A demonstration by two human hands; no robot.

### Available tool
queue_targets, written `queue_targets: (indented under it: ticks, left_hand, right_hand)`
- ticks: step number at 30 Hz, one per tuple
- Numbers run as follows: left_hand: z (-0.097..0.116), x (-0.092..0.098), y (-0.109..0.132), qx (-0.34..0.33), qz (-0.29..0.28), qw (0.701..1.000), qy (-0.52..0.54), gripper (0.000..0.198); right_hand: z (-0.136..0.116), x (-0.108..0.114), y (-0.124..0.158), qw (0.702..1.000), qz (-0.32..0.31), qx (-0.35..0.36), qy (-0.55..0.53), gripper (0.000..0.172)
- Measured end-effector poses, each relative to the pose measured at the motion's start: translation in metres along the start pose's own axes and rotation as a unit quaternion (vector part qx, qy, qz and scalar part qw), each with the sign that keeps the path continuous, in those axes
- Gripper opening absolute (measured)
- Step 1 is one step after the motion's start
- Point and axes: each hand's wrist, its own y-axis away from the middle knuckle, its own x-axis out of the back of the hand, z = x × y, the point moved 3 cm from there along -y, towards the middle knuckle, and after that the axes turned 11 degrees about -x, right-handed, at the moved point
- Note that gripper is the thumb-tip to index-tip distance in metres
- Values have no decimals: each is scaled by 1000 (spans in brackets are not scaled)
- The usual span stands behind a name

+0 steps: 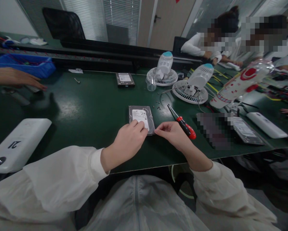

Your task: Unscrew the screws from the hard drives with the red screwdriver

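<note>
Lying on the green tabletop (pixel 93 112), a silver rectangular metal hard drive (pixel 148 116) sits under the left hand (pixel 127 141), fingers curled, grip unclear; the right hand (pixel 174 133) pinches its fingers together at the near right corner. Its white label (pixel 138 115) is illegible; a white oblong plastic device (pixel 28 138) reads "21".

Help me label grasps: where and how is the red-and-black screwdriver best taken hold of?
Probably by the thick handle of the screwdriver, from above and the near right: it lies on the table, handle toward that side, slim shaft pointing away.
</note>
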Motion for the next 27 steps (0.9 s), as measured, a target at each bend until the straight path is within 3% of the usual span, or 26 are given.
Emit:
queue_targets:
  ticks: [8, 27]
  left_hand:
    - [0, -1, 0, -3, 6, 1000, -7, 10]
    - [-1, -1, 0, -4, 12, 1000, -6, 9]
  right_hand:
    - [-4, -2, 3, 999, -14, 16, 32, 21]
    - [0, 0, 3, 1000, 7, 9, 13, 30]
